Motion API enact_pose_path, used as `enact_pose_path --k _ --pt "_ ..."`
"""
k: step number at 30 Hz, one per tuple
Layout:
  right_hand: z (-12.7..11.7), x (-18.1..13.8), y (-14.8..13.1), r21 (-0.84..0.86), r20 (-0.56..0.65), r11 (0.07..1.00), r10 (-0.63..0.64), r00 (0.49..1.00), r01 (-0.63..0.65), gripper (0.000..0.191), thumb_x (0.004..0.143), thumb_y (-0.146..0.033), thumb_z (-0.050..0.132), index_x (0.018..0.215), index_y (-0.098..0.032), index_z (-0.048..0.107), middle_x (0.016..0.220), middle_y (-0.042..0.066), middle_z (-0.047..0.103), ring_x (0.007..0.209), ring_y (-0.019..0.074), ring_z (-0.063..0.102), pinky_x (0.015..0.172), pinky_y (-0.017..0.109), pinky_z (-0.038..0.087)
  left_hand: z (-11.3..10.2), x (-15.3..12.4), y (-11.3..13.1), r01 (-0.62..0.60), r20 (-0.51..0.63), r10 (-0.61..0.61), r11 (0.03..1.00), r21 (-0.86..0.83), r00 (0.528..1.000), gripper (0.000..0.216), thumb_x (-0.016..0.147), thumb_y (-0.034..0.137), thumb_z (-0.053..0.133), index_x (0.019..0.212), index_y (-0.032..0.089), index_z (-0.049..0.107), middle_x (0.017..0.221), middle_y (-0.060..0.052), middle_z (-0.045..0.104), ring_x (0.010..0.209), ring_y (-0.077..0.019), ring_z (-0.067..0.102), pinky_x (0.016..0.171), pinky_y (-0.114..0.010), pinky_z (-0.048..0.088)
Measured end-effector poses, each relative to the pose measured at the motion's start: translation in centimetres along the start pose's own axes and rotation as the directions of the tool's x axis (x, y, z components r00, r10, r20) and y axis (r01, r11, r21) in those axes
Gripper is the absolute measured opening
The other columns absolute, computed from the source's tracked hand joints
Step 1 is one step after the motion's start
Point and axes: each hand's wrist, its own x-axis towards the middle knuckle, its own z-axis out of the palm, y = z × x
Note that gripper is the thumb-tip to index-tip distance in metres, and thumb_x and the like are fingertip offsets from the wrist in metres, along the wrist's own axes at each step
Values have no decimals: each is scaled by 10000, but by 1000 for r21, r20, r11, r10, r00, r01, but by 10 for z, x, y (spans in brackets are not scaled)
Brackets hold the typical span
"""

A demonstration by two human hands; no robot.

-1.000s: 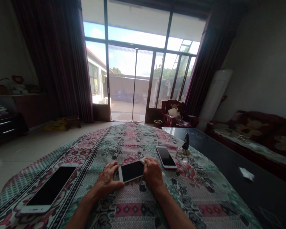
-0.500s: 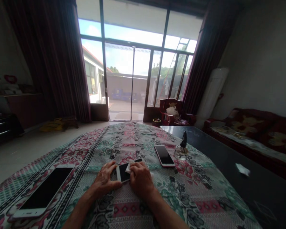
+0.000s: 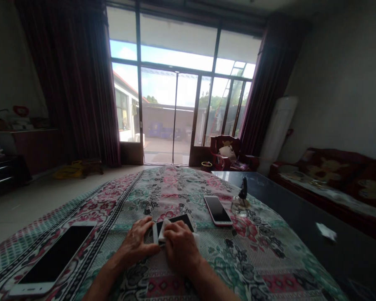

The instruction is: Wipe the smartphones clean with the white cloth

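Note:
On the patterned tablecloth (image 3: 169, 190) lies a smartphone (image 3: 184, 218) with a dark screen and white ends. My left hand (image 3: 137, 239) grips its left end between thumb and fingers. Fingers curled, my right hand (image 3: 181, 250) presses a folded white tissue (image 3: 162, 232) onto the screen and covers part of the phone. A second white smartphone (image 3: 218, 210) rests face up to the right. The third phone (image 3: 54, 259), looking larger and nearer, lies face up at the left.
A clear glass bottle (image 3: 240, 205) with a black top stands at the right of the cloth. Beyond it, a crumpled white tissue (image 3: 326, 232) lies on the dark tabletop (image 3: 301, 213). A red wooden sofa (image 3: 341, 167) is further right.
My right hand has slid left along the phone with the tissue, exposing more of the screen's right end. The left hand keeps its hold. The view has tilted up slightly.

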Motion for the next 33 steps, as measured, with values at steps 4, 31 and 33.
enact_pose_path --k 4,31,33 --pt "1 0 -3 -3 22 1000 -2 1000 2 170 762 -110 536 812 -214 660 976 10 666 946 183 533 875 282 392 -2 0 2 1 3 -1 1000 -5 1000 661 614 434 700 1220 185 609 1441 -114 467 1354 -318 371 1116 -411 309" --pt "9 12 -2 -77 19 996 -31 999 32 244 899 -231 479 1075 -271 642 1235 -11 623 1121 188 506 1003 331 332 1 2 0 8 -18 -8 1000 -4 1000 683 596 421 727 1227 183 619 1430 -121 482 1345 -313 390 1118 -398 311" --pt "7 14 7 -76 -25 997 28 999 -30 240 905 -219 469 1022 -269 672 1170 -15 658 1089 177 526 991 307 342 -1 1 2 14 1 -14 1000 5 1000 691 596 434 727 1228 176 618 1434 -120 478 1350 -322 379 1119 -401 308"
